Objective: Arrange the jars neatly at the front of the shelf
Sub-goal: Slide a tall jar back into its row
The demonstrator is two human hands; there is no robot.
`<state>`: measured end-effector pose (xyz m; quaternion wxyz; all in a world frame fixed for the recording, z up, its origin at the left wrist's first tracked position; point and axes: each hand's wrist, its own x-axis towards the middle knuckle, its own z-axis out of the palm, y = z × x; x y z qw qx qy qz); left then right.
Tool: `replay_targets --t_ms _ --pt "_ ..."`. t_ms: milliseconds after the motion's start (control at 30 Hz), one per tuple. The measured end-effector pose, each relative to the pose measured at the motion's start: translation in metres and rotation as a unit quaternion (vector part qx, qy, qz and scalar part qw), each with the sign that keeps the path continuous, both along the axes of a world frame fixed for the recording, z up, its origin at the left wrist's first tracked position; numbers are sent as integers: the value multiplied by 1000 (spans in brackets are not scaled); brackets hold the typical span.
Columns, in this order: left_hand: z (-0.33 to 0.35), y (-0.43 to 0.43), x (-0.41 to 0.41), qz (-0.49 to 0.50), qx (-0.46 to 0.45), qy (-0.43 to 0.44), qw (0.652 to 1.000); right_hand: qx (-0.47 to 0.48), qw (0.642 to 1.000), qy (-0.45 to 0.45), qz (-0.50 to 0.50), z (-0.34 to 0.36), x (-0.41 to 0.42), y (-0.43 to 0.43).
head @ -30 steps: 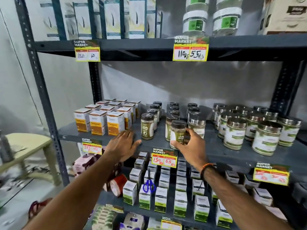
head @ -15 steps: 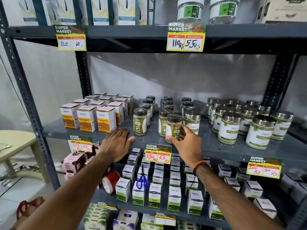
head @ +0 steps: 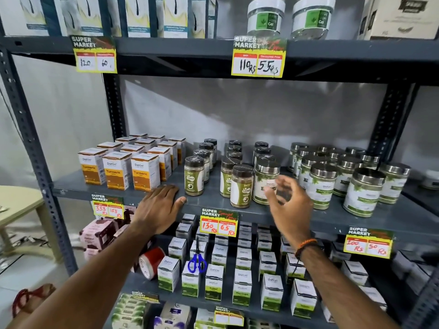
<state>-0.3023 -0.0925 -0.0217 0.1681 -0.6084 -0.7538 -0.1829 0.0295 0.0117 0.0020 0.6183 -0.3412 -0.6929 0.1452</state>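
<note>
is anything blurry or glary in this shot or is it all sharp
Head view: the right hand is smeared by motion blur, fingers ghosted over the steel-lidded jar; the left hand and brown-lidded jar look sharp; soft highlights sit on the steel lids; wide-angle distortion bows the shelf uprights.

Hands: two, left hand [head: 158,208] and right hand [head: 288,206]
Dark-lidded spice jars [head: 241,186]: about twelve, in three rows running near to far
Steel-lidded jars [head: 363,192]: at least twelve; far ones overlap
Turmeric boxes [head: 117,169]: about twelve
Gel tubs [head: 265,16]: two
Scissors [head: 197,261]: one
Price tags [head: 259,58]: six
</note>
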Motion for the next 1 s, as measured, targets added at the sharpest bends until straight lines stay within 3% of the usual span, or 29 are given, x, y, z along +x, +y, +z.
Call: replay_targets --t_ms 200,400,700,833,1000 --pt "0 -1 1 2 2 -5 1000 -128 979 -161 -10 9 9 36" --pt "-1 -1 1 1 4 -10 1000 -149 964 -220 20 8 1 54" --pt "7 -10 6 -5 -18 -28 999 -171 972 -162 15 10 15 42" --pt "17 -29 22 -3 -5 -66 998 -177 975 -133 27 22 35 22" --pt "42 -44 58 -15 29 -43 999 -152 981 -115 21 44 75 -6"
